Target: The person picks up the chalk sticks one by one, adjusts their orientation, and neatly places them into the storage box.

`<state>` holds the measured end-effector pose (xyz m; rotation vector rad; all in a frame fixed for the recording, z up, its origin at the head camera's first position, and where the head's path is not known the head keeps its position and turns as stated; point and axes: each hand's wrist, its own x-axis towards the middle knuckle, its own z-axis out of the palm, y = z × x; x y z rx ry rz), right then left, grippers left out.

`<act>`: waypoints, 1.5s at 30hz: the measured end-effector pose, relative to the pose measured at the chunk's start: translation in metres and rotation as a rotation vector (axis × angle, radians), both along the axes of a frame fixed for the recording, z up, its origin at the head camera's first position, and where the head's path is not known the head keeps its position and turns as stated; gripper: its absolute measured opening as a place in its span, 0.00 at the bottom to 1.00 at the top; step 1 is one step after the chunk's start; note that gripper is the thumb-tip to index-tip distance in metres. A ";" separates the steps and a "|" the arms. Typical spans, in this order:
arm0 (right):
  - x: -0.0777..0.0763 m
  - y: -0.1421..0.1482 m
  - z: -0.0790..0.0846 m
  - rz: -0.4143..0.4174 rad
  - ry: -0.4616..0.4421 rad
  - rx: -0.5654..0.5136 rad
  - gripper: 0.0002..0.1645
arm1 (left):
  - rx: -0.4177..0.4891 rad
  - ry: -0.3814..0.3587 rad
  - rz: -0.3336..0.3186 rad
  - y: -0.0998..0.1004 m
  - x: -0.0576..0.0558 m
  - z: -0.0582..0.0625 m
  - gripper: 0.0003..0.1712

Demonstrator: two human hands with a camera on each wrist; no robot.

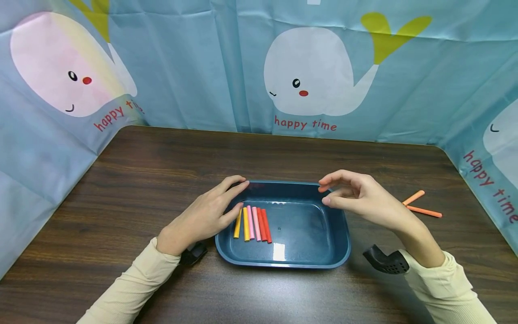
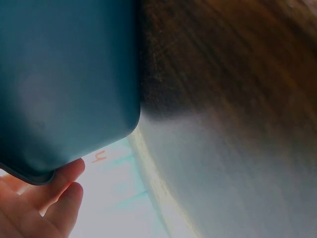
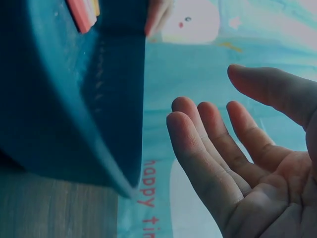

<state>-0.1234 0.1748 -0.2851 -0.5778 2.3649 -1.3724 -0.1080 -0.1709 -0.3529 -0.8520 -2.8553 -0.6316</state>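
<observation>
Centrally in the head view, a dark blue tray (image 1: 323,252) sits on the brown surface (image 1: 141,180). Six sticks (image 1: 252,223) (yellow, pink, red) lie side by side in its left part. Left hand (image 1: 206,213) rests on the tray's left rim, fingers straight and relaxed, fingertips near the sticks, holding nothing. Right hand (image 1: 360,198) hovers over the tray's upper right corner, fingers loosely extended, empty. Two orange sticks (image 1: 421,204) lie on the surface at the right of the frame, well apart from the tray.

Left wrist view: tray's outer wall (image 2: 64,79) fills the upper left; fingers (image 2: 59,193) at lower left touch its edge.

Right wrist view: right hand (image 3: 247,163) with its palm spread, empty, beside the tray wall (image 3: 74,124); stick ends (image 3: 83,11) show at top left (blurred).
</observation>
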 end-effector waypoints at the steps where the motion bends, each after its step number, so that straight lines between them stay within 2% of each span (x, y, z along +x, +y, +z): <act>1: 0.001 0.002 0.000 -0.003 0.006 -0.001 0.24 | 0.000 0.002 -0.002 0.000 0.000 0.000 0.32; 8: 0.003 0.014 -0.002 -0.028 0.045 0.000 0.22 | -0.005 -0.005 0.005 -0.001 0.000 -0.001 0.32; 15: 0.006 0.028 -0.002 -0.045 0.030 0.013 0.22 | -0.003 0.004 -0.001 -0.001 0.000 -0.001 0.32; 19: 0.008 0.038 -0.003 -0.051 0.051 0.022 0.22 | 0.001 0.013 -0.004 -0.001 0.000 -0.001 0.32; 28: 0.012 0.066 -0.013 -0.139 0.080 0.087 0.22 | -0.003 -0.005 -0.001 -0.001 0.000 0.000 0.32; 37: 0.010 0.094 -0.021 -0.143 0.124 0.053 0.23 | 0.005 -0.008 0.009 0.000 0.001 0.000 0.35; 45: 0.007 0.112 -0.021 -0.216 0.132 0.088 0.23 | 0.016 -0.005 0.014 0.001 0.000 0.000 0.35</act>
